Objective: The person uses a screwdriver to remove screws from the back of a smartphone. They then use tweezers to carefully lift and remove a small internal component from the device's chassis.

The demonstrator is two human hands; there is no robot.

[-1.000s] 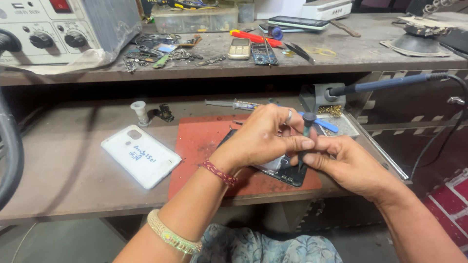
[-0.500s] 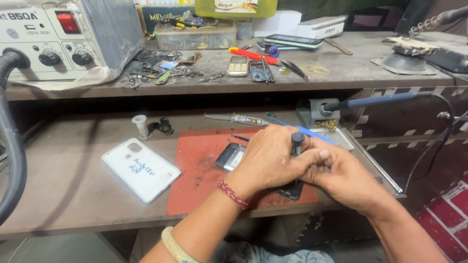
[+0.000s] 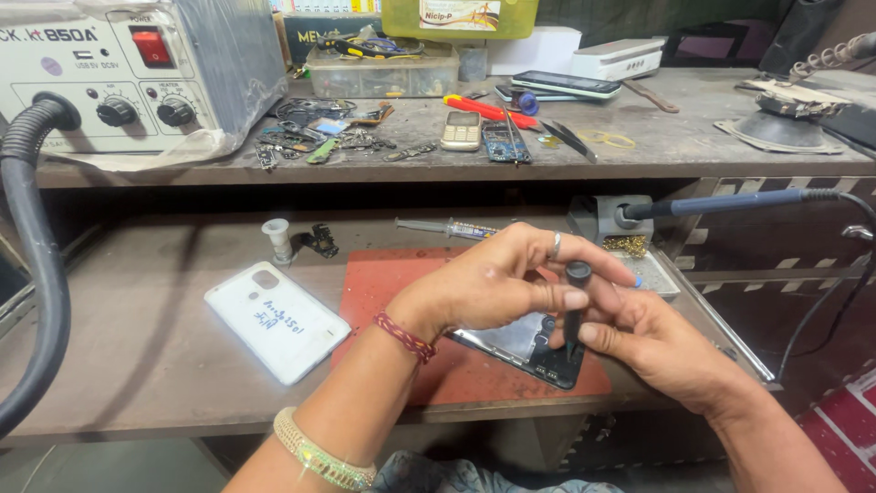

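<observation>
My left hand (image 3: 497,283) and my right hand (image 3: 652,342) meet over a red work mat (image 3: 392,278). Both pinch a small black screwdriver (image 3: 575,306), held upright with its cap under my left fingertips. Its tip points down at an opened phone (image 3: 525,347), dark, lying on the mat partly under my hands. I cannot tell whether the tip touches the phone. A white phone back cover (image 3: 274,319) lies left of the mat.
A soldering iron (image 3: 730,203) rests in its stand at the right. A syringe (image 3: 447,228) lies behind the mat. On the upper shelf sit a hot-air rework station (image 3: 137,73) with a black hose (image 3: 36,274), loose parts, small phones and a parts box.
My view has shifted down and closer. My hands have raised the screwdriver upright over the opened phone; one second ago they were bunched low on the phone.
</observation>
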